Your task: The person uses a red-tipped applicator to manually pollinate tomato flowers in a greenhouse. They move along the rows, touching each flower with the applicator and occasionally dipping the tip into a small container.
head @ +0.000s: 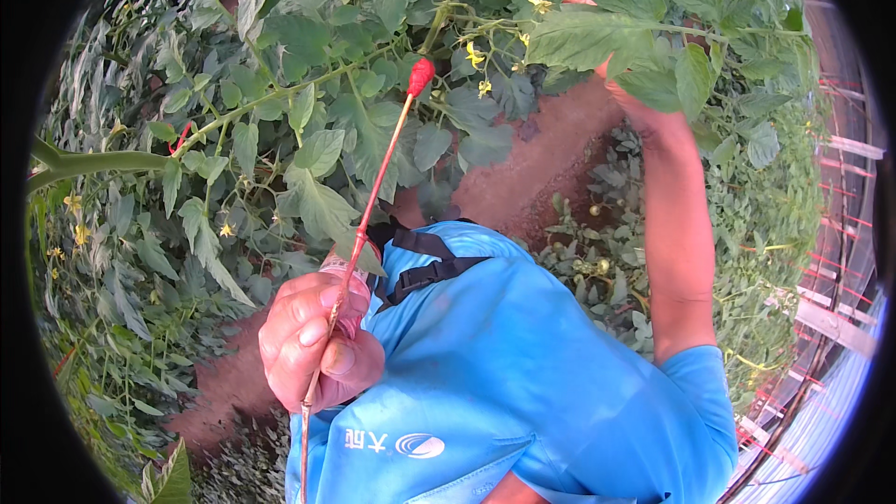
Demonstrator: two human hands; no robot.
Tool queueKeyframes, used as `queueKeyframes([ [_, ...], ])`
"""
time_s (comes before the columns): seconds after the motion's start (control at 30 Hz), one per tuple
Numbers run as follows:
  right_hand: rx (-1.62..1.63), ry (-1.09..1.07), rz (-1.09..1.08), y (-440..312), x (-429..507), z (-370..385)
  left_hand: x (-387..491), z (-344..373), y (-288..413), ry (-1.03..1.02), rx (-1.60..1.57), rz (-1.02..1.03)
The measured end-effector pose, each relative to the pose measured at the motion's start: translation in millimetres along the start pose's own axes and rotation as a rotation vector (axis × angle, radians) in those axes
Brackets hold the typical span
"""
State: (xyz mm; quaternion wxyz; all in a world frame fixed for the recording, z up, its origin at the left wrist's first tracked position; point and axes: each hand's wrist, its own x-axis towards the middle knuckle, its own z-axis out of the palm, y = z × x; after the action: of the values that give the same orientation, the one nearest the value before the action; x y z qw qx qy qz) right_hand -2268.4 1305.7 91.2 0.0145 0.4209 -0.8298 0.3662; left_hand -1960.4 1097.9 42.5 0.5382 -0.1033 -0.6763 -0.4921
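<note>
My left hand (pixel 315 343) pinches a thin stick (pixel 371 203) between thumb and fingers. The stick slants upward, and its tip (pixel 421 77) is a rounded wad coated bright red; red also stains the upper shaft. A clear, pink-tinted thing, perhaps a small vessel, shows just behind the fingers. Beyond the tip hangs a cluster of yellow tomato flowers (pixel 475 54) on thin stalks. My right hand (pixel 633 94) reaches up among tomato leaves (pixel 595 38) at the upper right; leaves hide most of its fingers, so its grip cannot be made out.
A thick tomato stem (pixel 112 162) crosses from the left, with a red tie (pixel 180 138) on it. Dense tomato plants surround me, some bearing small green fruit (pixel 602 266). Bare soil (pixel 525 161) shows between rows. Black straps with a buckle (pixel 420 276) cross my blue clothing.
</note>
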Motion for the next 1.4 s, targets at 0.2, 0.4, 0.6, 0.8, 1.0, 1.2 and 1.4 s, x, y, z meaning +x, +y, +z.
queueKeyframes([
  [0.2,0.224,0.024,0.545,-31,1,3,-2,-4,1,-0.053,0.022,-0.014],
  [0.4,0.45,0.051,0.519,-29,-6,6,-2,1,2,-0.033,0.023,-0.043],
  [0.6,0.486,-0.033,0.483,-20,-5,8,-8,5,5,0.008,0.056,-0.059],
  [0.8,0.434,-0.005,0.408,-17,-6,13,-7,6,7,0.014,0.111,-0.053],
  [1.0,0.353,0.002,0.352,-7,-5,12,-5,8,12,0.009,0.083,-0.086],
  [1.2,0.196,0.051,0.179,15,-11,11,-4,12,8,-0.06,0.015,-0.12],
  [1.4,0.282,-0.012,0.389,10,-15,16,-6,28,7,-0.051,0.04,-0.151],
])
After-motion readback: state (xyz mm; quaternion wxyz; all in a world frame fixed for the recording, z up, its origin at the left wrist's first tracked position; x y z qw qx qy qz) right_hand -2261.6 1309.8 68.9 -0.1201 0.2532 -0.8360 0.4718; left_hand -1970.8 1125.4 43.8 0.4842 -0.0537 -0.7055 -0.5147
